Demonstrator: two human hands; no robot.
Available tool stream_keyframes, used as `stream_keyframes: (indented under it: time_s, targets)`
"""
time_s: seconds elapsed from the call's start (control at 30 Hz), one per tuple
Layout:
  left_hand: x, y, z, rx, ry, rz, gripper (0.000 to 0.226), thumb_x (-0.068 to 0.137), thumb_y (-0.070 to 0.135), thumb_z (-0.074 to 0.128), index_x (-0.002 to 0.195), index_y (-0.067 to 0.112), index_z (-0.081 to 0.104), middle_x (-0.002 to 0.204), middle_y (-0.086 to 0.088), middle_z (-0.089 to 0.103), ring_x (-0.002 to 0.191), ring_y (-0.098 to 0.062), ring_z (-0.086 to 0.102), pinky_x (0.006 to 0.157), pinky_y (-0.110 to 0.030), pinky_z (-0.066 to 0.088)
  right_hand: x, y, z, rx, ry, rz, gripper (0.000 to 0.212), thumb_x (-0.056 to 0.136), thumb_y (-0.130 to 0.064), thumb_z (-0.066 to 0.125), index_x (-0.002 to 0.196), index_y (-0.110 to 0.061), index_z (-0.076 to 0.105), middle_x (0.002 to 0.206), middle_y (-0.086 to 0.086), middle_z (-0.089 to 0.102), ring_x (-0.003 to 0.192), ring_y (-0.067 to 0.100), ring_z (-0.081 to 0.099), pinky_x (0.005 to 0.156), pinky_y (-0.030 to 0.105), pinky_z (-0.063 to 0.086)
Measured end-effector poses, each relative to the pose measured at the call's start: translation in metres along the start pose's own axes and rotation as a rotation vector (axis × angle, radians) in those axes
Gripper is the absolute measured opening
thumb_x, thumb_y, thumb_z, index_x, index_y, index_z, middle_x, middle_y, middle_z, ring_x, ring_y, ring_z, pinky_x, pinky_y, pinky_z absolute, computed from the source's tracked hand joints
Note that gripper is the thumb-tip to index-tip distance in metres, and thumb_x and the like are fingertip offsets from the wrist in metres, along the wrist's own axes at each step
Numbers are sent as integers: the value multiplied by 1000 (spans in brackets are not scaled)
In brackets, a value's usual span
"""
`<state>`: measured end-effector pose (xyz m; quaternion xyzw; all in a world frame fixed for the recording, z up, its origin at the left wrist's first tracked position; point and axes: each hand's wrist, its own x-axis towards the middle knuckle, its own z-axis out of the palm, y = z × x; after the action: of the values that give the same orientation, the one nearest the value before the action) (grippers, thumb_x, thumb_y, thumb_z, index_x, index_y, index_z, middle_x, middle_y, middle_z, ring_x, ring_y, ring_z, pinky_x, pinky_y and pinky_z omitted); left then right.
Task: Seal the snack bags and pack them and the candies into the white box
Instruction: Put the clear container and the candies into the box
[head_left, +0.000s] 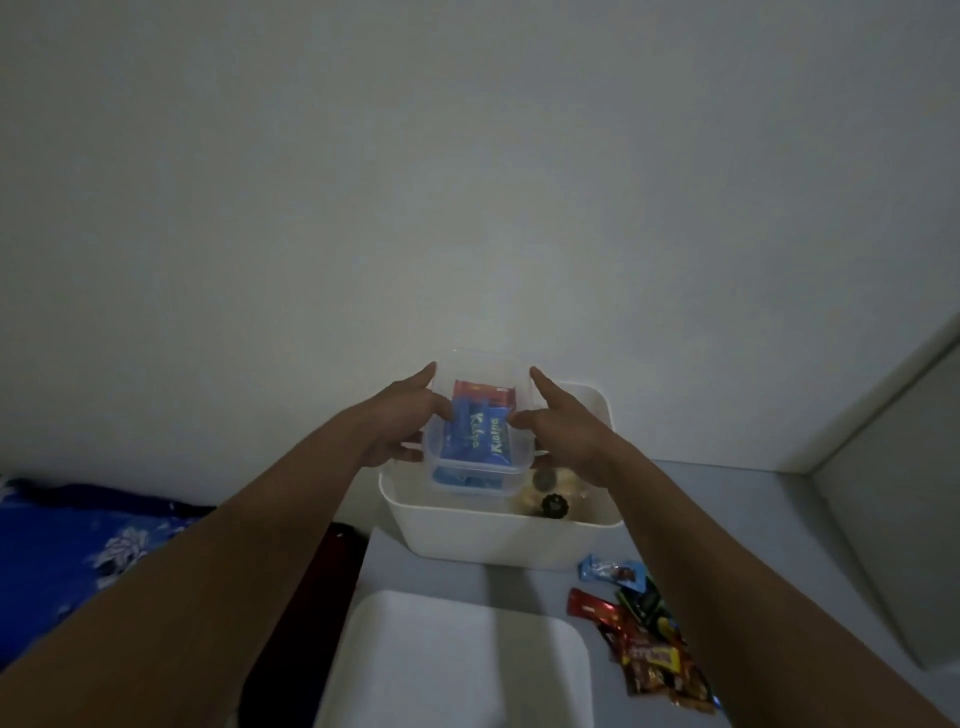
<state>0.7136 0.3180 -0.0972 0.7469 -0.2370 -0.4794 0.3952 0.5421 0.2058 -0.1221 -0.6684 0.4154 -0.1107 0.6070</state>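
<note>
a pale wall (467, 182) fills most of the view. below it a grey worktop (753, 519) runs to the right corner, and at the left edge lies a blue flowered cloth (78, 540), with a dark red thing (332, 571) between it and the worktop, too dim to tell what it is. a flat white lid (457, 665) lies nearest the camera. just behind it stands the white box (498, 535), open at the top, against the wall; a dark round item (553, 506) and some pale ones (540, 478) lie in its right half, too blurred to name. a clear container (478, 364) is held tilted above the left half of the box, its lower edge at the rim. inside it are blue packets (478, 436) and a red packet (483, 389) at the far end. the left grip (400, 421) clasps the container's left side, thumb on the near face, forefinger straight along the wall. the right grip (566, 436) clasps the right side the same way. loose candies (649, 639) in red, blue, green and yellow wrappers lie on the worktop right of the lid, partly under the right forearm.
</note>
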Motion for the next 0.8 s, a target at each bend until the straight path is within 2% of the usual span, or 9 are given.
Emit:
stream_keyframes:
  time_s: [0.07,0.2,0.27,0.4,0.57,0.67,0.73,0.8]
  targets:
    - [15,-6,-4,17,-10,-24,86,84,11,63,151,47,21,131,-4,55,106,-28,60,86,-40,55,11,10,8,-15,17,24,75,96,-19,60,154,-40,18,149,4,46,119,32,57,88,45,58]
    - [35,-21,-3,40,-24,-84,90,84,9,61,152,45,15,138,-8,50,113,-32,56,94,-43,52,27,26,19,-35,40,59,78,94,-17,63,155,-38,19,150,4,44,119,29,56,80,39,59]
    - [46,-29,-1,36,-31,-113,91,84,9,59,153,46,13,141,-10,48,118,-33,54,100,-48,49,34,33,23,-10,48,96,77,93,-14,65,153,-37,22,144,5,49,112,27,60,73,35,60]
    - [58,-40,4,30,-23,-113,84,90,4,52,154,39,11,145,-10,44,121,-34,51,102,-51,47,45,46,30,-8,42,150,68,93,-10,65,145,-32,27,131,8,56,100,24,64,65,32,60]
    - [75,-54,7,24,5,-136,82,93,13,53,154,41,6,149,-12,41,127,-36,48,104,-55,44,62,56,37,-26,35,181,68,92,-9,65,144,-31,28,133,10,53,107,31,61,77,44,61]
    - [85,-59,12,89,43,-127,77,97,19,49,154,40,3,156,-10,32,135,-37,40,107,-56,41,70,66,42,-38,32,202,71,91,-9,66,145,-33,27,131,11,54,107,32,62,81,50,60]
    - [91,-64,16,116,47,-103,74,99,22,48,155,38,1,159,-7,27,137,-36,37,108,-51,40,75,72,44,-70,21,202,77,89,-10,67,148,-33,24,129,10,55,107,32,62,82,51,60]
    - [95,-69,20,122,26,-83,74,100,19,48,155,36,1,154,-8,34,128,-31,46,99,-39,45,78,78,43,-107,-4,200,83,88,-8,67,151,-33,20,130,9,55,108,30,60,79,46,61]
